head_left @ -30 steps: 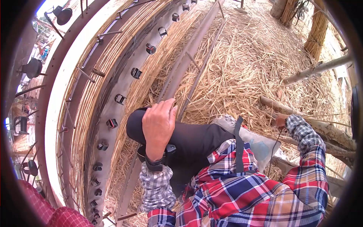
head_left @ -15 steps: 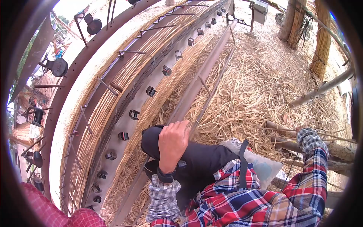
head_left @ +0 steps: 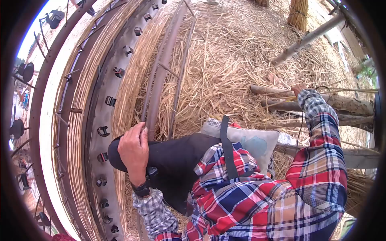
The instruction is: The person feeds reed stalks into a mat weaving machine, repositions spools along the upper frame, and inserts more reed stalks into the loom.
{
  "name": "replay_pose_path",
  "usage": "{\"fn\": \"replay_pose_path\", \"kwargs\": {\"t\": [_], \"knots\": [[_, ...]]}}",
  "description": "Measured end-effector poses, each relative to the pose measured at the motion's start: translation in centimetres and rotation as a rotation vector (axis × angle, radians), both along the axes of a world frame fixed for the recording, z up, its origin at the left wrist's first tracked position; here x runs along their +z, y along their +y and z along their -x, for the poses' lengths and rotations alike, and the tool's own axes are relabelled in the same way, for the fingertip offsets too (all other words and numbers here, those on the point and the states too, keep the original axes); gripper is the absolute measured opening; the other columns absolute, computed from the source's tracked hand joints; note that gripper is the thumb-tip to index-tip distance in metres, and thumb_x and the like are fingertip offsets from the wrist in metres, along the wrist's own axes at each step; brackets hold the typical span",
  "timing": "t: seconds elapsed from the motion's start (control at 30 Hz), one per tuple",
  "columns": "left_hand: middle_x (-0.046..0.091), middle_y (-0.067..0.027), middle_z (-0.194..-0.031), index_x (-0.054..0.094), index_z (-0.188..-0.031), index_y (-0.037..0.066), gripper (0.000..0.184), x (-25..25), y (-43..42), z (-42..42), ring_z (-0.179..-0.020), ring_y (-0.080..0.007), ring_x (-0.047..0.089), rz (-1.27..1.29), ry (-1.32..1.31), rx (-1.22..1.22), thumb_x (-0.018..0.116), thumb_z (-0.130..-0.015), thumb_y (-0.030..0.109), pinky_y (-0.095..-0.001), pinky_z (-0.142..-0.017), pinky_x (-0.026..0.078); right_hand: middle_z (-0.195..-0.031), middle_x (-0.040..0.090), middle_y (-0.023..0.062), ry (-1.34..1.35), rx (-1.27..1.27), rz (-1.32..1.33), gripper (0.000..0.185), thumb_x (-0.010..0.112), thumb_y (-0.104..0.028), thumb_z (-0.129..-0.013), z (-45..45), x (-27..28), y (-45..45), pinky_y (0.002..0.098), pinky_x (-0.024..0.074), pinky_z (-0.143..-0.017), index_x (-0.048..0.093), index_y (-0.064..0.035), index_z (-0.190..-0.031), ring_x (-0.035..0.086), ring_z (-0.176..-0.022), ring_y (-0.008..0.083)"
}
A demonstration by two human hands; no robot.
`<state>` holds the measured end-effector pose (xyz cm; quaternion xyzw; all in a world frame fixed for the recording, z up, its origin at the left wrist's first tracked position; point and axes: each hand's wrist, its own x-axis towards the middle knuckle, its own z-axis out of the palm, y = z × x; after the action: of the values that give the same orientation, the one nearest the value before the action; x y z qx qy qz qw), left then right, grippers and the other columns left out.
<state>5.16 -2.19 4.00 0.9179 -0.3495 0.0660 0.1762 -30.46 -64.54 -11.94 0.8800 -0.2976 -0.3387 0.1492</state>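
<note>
My left hand (head_left: 134,150) lies over my dark-trousered knee (head_left: 169,150), fingers stretched out and holding nothing. A dark band circles that wrist. Far out to the right, my right hand (head_left: 298,89) is beside thin reed stalks (head_left: 348,89) above the wooden poles (head_left: 341,103). Its fingers are small and partly hidden, so whether they grip a stalk cannot be made out. Left of my knee runs a long frame with a reed mat (head_left: 82,76) and a metal bar (head_left: 105,120) bearing several black clips (head_left: 103,131).
A brown metal pipe (head_left: 161,74) runs forward beyond my knee. Loose straw (head_left: 225,68) covers the ground. A pale cushion (head_left: 257,140) lies beside me. One slanting pole (head_left: 307,40) and an upright reed bundle (head_left: 298,16) stand at the upper right.
The view has turned, shifting the frame and my knee leftward in the picture. My left hand stays on the knee. My right arm reaches a little farther right along the poles.
</note>
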Motion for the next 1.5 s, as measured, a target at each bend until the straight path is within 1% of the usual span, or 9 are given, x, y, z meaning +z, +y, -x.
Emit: {"fn": "replay_pose_path", "kwargs": {"t": [0.17,0.23,0.33,0.47,0.83,1.03,1.23,1.4,1.5], "knots": [[0.068,-0.0102,-0.098,0.066,-0.103,0.007,0.02,-0.2,-0.2,0.2,-0.091,-0.029,0.063,-0.013,-0.006,0.005,0.058,-0.089,0.019,-0.0377,-0.08,0.047,-0.112,0.053,0.0079,0.036,-0.098,0.046,0.04,0.073,-0.016,-0.074,-1.2,4.4,2.1,0.0398,0.0439,-0.09,0.062,-0.0245,-0.112,0.054,-0.109,0.0257],[0.068,-0.0106,-0.098,0.066,-0.103,0.008,0.02,0.1,-0.4,0.2,-0.09,-0.0293,0.063,-0.024,0.006,0.012,0.058,-0.089,0.019,-0.038,-0.08,0.047,-0.118,0.051,0.0114,0.148,-0.048,0.084,0.023,0.044,-0.02,-0.097,-0.7,3.9,1.4,0.0386,0.0449,-0.087,0.062,-0.0233,-0.111,0.055,-0.107,0.0247],[0.068,-0.0109,-0.097,0.066,-0.103,0.007,0.02,0.1,-0.6,0.1,-0.09,-0.0296,0.064,-0.04,0.008,0.023,0.058,-0.089,0.019,-0.038,-0.08,0.048,-0.108,0.056,0.0079,0.034,-0.091,0.145,0.024,0.063,-0.018,-0.083,0.9,1.8,0.0,0.0384,0.0417,-0.09,0.061,-0.0209,-0.106,0.055,-0.104,0.0232],[0.068,-0.0112,-0.098,0.066,-0.103,0.007,0.02,0.1,-0.9,0.1,-0.091,-0.0299,0.064,-0.042,0.008,0.03,0.057,-0.09,0.019,-0.0378,-0.081,0.048,-0.093,0.062,0.0075,0.255,-0.117,0.075,0.022,0.057,-0.019,-0.085,2.2,1.1,-1.8,0.0392,0.0375,-0.093,0.058,-0.0191,-0.107,0.056,-0.099,0.0208],[0.068,-0.0112,-0.098,0.067,-0.104,0.009,0.022,-0.1,-0.4,0.1,-0.092,-0.0298,0.064,-0.078,0.009,0.071,0.056,-0.091,0.022,-0.038,-0.081,0.048,-0.104,0.062,0.0102,0.229,-0.095,0.209,0.02,0.066,-0.017,-0.081,1.8,0.6,-1.5,0.0342,0.0472,-0.086,0.067,-0.0135,-0.101,0.051,-0.114,0.0257],[0.068,-0.01,-0.098,0.067,-0.103,0.01,0.021,-0.3,-0.3,0.0,-0.091,-0.0286,0.064,-0.052,-0.008,0.068,0.057,-0.091,0.023,-0.0375,-0.081,0.047,-0.081,0.066,0.0099,0.153,0.152,0.12,0.011,0.06,-0.006,-0.081,-4.7,4.2,1.4,0.0377,0.0517,-0.064,0.061,-0.0091,-0.092,0.066,-0.078,0.0245],[0.068,-0.0076,-0.099,0.067,-0.104,0.01,0.021,-0.7,0.2,-0.3,-0.09,-0.0276,0.063,0.022,-0.034,0.026,0.058,-0.089,0.023,-0.0381,-0.08,0.047,-0.075,0.067,0.0105,-0.078,0.455,0.177,0.017,0.055,-0.012,-0.083,-18.8,11.2,7.2,0.0339,0.0492,-0.063,0.067,-0.0057,-0.073,0.067,-0.073,0.0227],[0.067,-0.0079,-0.093,0.066,-0.101,0.009,0.019,-0.8,0.7,-0.1,-0.086,-0.0276,0.062,0.096,-0.064,0.009,0.059,-0.088,0.021,-0.0375,-0.078,0.047,-0.077,0.068,0.0031,0.095,0.56,0.359,0.011,0.06,-0.018,-0.09,-30.5,19.4,14.3,0.0277,0.0472,-0.066,0.067,-0.0095,-0.086,0.062,-0.068,0.0116],[0.067,-0.0072,-0.091,0.066,-0.099,0.009,0.018,-0.7,0.9,-0.1,-0.084,-0.027,0.062,0.125,-0.061,0.015,0.059,-0.087,0.021,-0.0378,-0.076,0.047,-0.065,0.062,0.0056,-0.242,1.0,0.306,0.014,0.063,-0.013,-0.082,-34.1,23.9,16.1,0.0319,0.0431,-0.06,0.064,-0.0064,-0.069,0.059,-0.062,0.0197]]}}
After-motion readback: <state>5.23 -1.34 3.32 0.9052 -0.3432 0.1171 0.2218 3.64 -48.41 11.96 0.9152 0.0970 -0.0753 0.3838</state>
